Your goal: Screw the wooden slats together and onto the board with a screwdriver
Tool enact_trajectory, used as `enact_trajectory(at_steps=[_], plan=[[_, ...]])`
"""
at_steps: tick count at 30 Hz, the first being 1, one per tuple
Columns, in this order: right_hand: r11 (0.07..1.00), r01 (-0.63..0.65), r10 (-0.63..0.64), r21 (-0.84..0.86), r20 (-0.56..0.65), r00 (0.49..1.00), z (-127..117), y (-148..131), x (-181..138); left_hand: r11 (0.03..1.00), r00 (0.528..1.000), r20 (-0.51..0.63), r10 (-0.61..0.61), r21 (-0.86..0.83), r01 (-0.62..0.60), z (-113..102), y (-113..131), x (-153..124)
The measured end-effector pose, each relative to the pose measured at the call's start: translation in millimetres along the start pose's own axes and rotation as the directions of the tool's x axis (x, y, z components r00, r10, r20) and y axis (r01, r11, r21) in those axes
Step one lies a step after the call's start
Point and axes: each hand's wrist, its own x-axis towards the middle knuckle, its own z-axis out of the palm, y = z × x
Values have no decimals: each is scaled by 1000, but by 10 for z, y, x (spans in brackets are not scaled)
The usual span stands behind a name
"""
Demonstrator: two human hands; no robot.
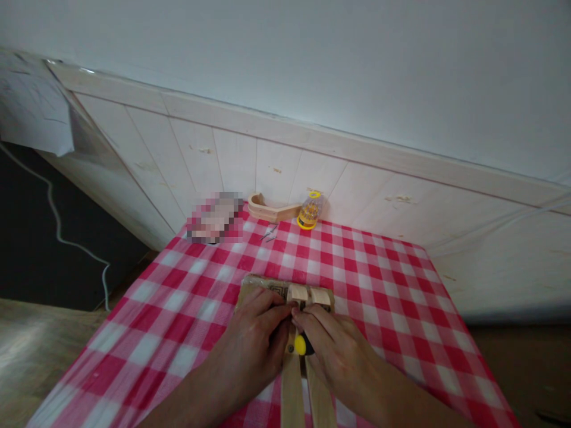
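Both hands meet over two pale wooden strips (292, 389) that run toward me, their curved ends (300, 292) resting on a brown, plastic-wrapped packet (256, 280) with dark print. My left hand (256, 330) is closed, fingertips pinched together near the strips' far ends; what they hold is hidden. In my right hand (336, 342) a screwdriver with a yellow-and-black handle (302, 344) is tucked under the fingers, while the thumb and index fingertips touch the left fingertips. A dark round screw head (291, 348) shows on the left strip.
A red-and-white checked cloth (379, 285) covers the table. Along the wall stand a curved wooden piece (272, 211) and a clear container with yellow ends (310, 211). Small metal pieces (269, 232) and a blurred-out flat object (216, 219) lie nearby.
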Motion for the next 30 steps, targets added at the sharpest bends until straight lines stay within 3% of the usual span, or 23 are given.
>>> enact_trajectory(at_steps=[17, 30], plan=[[1000, -2, 0, 17, 155, 988, 22, 18, 5, 1000, 1000, 10, -27, -11, 27, -5, -12, 2], [990, -101, 107, 97, -57, 993, -136, 24, -184, 999, 1000, 18, -21, 41, 20, -23, -11, -12]])
